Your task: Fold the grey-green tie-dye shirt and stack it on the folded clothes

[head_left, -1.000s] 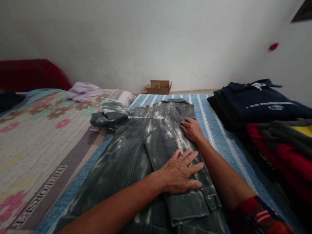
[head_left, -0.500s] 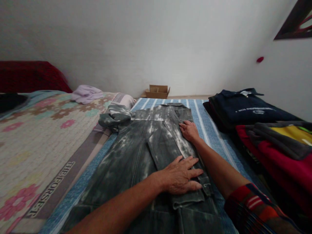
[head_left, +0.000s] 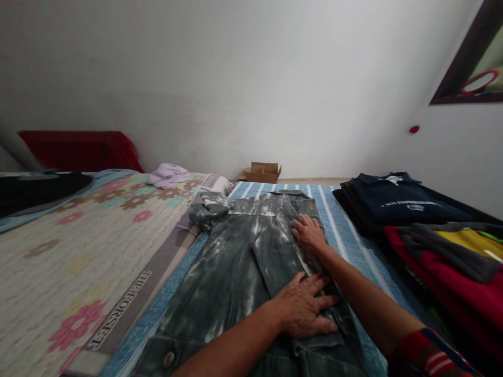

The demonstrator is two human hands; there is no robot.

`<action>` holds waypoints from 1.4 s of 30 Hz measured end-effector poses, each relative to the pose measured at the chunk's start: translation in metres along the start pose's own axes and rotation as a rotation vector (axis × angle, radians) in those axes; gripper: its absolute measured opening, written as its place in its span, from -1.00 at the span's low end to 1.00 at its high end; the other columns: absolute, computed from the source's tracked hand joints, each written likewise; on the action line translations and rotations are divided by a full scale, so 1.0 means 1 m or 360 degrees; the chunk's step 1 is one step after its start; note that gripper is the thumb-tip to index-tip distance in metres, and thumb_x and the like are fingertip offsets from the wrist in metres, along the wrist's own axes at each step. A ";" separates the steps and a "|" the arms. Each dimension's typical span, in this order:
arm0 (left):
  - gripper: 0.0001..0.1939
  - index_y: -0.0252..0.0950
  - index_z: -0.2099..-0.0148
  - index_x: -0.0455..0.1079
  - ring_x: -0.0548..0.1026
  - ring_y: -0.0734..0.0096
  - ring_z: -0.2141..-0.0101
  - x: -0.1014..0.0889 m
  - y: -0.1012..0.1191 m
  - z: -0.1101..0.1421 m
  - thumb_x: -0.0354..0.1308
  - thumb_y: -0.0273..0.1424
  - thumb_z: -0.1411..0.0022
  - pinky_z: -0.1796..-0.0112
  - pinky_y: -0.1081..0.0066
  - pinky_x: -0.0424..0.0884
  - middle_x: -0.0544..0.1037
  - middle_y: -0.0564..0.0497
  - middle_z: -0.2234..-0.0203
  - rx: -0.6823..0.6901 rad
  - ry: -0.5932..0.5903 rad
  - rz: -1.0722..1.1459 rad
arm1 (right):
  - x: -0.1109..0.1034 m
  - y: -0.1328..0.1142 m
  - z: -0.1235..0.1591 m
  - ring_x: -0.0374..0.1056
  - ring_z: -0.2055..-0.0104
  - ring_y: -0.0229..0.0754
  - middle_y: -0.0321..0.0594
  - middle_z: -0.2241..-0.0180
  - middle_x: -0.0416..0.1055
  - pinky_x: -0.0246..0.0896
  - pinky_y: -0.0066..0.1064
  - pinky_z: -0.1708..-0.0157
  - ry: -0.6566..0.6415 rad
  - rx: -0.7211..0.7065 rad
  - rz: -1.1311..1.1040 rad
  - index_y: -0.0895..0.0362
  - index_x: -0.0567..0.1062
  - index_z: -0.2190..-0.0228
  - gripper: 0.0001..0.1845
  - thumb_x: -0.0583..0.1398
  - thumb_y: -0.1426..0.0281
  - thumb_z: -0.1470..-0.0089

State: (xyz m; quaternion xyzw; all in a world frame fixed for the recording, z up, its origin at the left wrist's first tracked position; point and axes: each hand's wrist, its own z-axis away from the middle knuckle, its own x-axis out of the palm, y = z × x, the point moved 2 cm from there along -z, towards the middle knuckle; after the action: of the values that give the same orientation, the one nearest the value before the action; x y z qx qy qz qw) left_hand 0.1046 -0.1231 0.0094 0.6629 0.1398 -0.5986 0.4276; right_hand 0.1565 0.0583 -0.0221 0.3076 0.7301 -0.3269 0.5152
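A grey-green tie-dye denim jacket [head_left: 220,262] lies spread on a blue striped cloth, its collar at the far end. One sleeve is folded inward along the right side; the other lies bunched at the upper left. My left hand [head_left: 306,306] rests flat on the folded sleeve near its cuff, fingers spread. Farther up, my right hand [head_left: 308,233] presses on the jacket's right edge near the shoulder, its fingers stretched out. Neither hand grips the fabric.
On the left is a floral quilt [head_left: 118,251] with a lilac cloth [head_left: 168,175] on it. Folded clothes are stacked at right, including a navy shirt [head_left: 404,201] and a red garment [head_left: 448,267]. A cardboard box [head_left: 264,173] stands by the far wall.
The camera view has tilted up and shifted left, so everything appears lower and farther right. Both hands stay on the jacket in nearly the same places.
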 end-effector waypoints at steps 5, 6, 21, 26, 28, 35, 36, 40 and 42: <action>-0.41 -0.13 -0.28 0.08 0.01 0.03 -0.24 0.006 -0.003 -0.001 -0.17 -0.01 -0.29 -0.12 -0.09 -0.06 0.02 -0.12 -0.28 0.0046 0.0059 -0.0049 | 0.010 -0.032 0.016 -0.07 -0.27 -0.02 -0.03 -0.22 0.08 -0.14 -0.19 -0.15 -0.0171 -0.0208 -0.0060 0.09 0.24 -0.15 -0.40 -0.03 0.05 -0.19; -0.41 -0.14 -0.27 0.09 0.02 0.03 -0.23 0.008 -0.003 -0.001 -0.15 -0.02 -0.28 -0.12 -0.07 -0.05 0.06 -0.12 -0.27 0.0060 0.0086 -0.0072 | 0.012 -0.035 0.019 -0.07 -0.27 0.00 -0.02 -0.22 0.07 -0.15 -0.18 -0.15 -0.0193 -0.0217 -0.0066 0.09 0.22 -0.17 -0.37 -0.04 0.02 -0.18; -0.40 -0.16 -0.24 0.16 0.10 0.07 -0.20 0.019 -0.006 -0.001 -0.11 0.00 -0.26 -0.13 0.02 0.00 0.21 -0.09 -0.21 0.0063 0.0222 -0.0218 | 0.015 -0.043 0.025 -0.09 -0.27 0.07 0.03 -0.23 0.04 -0.15 -0.11 -0.15 -0.0212 -0.0200 -0.0081 0.10 0.19 -0.19 -0.35 -0.06 0.03 -0.19; -0.39 -0.15 -0.24 0.16 0.11 0.05 -0.19 0.021 -0.008 -0.001 -0.10 0.02 -0.24 -0.13 0.02 -0.01 0.20 -0.07 -0.21 0.0049 0.0224 -0.0221 | 0.016 -0.043 0.025 -0.08 -0.27 0.08 0.04 -0.23 0.04 -0.15 -0.11 -0.15 -0.0201 -0.0194 -0.0082 0.11 0.19 -0.19 -0.36 -0.07 0.03 -0.19; -0.39 -0.16 -0.23 0.17 0.10 0.04 -0.19 0.021 -0.008 -0.001 -0.11 0.02 -0.24 -0.14 0.01 -0.02 0.20 -0.06 -0.21 0.0046 0.0222 -0.0217 | 0.016 -0.043 0.025 -0.08 -0.27 0.07 0.03 -0.23 0.04 -0.15 -0.12 -0.15 -0.0199 -0.0190 -0.0088 0.10 0.20 -0.19 -0.36 -0.06 0.03 -0.19; -0.40 -0.18 -0.23 0.17 0.08 0.10 -0.20 0.019 -0.008 0.000 -0.08 -0.01 -0.25 -0.14 0.05 -0.01 0.20 -0.09 -0.21 0.0076 0.0236 -0.0194 | 0.016 -0.043 0.024 -0.10 -0.28 0.05 -0.02 -0.24 0.04 -0.17 -0.11 -0.15 -0.0206 -0.0155 -0.0111 0.05 0.18 -0.19 -0.35 -0.05 0.01 -0.18; -0.41 -0.17 -0.24 0.16 0.07 0.11 -0.20 0.019 -0.007 0.000 -0.08 -0.02 -0.25 -0.14 0.05 -0.02 0.20 -0.09 -0.21 0.0079 0.0247 -0.0188 | 0.016 -0.043 0.024 -0.10 -0.28 0.05 -0.02 -0.24 0.03 -0.18 -0.10 -0.15 -0.0206 -0.0151 -0.0114 0.05 0.18 -0.19 -0.35 -0.05 0.01 -0.17; -0.40 -0.17 -0.25 0.14 0.07 0.10 -0.20 0.017 -0.007 0.001 -0.07 -0.02 -0.25 -0.16 0.06 -0.05 0.19 -0.07 -0.22 0.0075 0.0296 -0.0153 | 0.014 -0.044 0.024 -0.12 -0.28 0.08 0.01 -0.25 0.01 -0.19 -0.09 -0.15 -0.0211 -0.0140 -0.0128 0.06 0.18 -0.19 -0.35 -0.05 0.01 -0.18; -0.40 -0.16 -0.24 0.15 0.08 0.10 -0.20 0.016 -0.007 0.002 -0.06 -0.01 -0.25 -0.16 0.05 -0.05 0.18 -0.06 -0.22 0.0079 0.0299 -0.0135 | 0.014 -0.044 0.024 -0.12 -0.28 0.09 0.03 -0.25 -0.01 -0.20 -0.08 -0.15 -0.0219 -0.0137 -0.0136 0.07 0.17 -0.20 -0.34 -0.05 0.01 -0.18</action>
State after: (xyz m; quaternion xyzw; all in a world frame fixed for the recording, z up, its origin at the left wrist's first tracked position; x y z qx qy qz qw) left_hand 0.1023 -0.1251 -0.0082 0.7199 0.1921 -0.5547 0.3703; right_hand 0.1307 0.0145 -0.0340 0.2305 0.7190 -0.3373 0.5623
